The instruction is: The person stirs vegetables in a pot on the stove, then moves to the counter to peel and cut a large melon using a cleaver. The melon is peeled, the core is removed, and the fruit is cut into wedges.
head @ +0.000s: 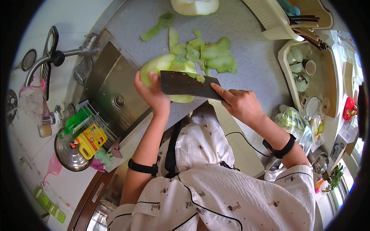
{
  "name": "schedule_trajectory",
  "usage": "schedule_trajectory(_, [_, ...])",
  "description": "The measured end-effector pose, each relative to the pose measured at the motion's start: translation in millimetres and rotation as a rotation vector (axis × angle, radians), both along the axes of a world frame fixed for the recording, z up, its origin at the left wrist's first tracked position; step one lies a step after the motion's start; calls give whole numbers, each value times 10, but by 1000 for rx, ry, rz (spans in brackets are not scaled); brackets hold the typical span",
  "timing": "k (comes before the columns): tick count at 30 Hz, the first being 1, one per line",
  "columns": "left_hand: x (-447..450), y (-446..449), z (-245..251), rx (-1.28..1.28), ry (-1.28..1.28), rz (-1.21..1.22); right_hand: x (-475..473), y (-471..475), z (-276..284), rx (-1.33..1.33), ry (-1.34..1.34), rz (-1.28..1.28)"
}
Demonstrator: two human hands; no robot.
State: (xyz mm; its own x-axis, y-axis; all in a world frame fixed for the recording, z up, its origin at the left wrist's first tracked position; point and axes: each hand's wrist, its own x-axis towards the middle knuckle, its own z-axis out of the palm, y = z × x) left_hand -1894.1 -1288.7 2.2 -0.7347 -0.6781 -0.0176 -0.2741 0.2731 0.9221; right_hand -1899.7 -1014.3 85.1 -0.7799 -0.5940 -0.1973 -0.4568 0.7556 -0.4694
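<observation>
My left hand point(153, 93) grips the near-left side of a pale green melon or gourd point(150, 64), partly peeled, on the grey countertop point(248, 57). In my right hand point(241, 102) is a dark-bladed cleaver point(189, 85), its index finger laid along the blade. The blade lies across the gourd and hides much of it. Bits of peel cling to the blade's far edge. Beyond it several strips of green peel point(218, 55) are scattered on the counter. A larger pale, peeled piece point(195, 7) sits at the far edge of view.
To the left is a stainless steel sink point(127, 78) with a faucet point(89, 46). A yellow detergent bottle point(92, 141) and a metal lid point(65, 153) are by its near end. On the right stand a dish rack with cups point(289, 72) and a plastic bag of green produce point(292, 121).
</observation>
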Motion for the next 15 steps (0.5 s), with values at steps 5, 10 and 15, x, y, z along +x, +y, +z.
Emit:
schedule_trajectory(5, [9, -28, 5, 17, -17, -17, -67, 91, -138, -62, -10, 37])
schedule_trajectory(10, [-5, -38, -2, 28, -20, -11, -172, 162, -304, -120, 11, 90])
schedule_trajectory(15, [-2, -52, 20, 20, -24, -34, -184, 136, -423, -125, 32, 101])
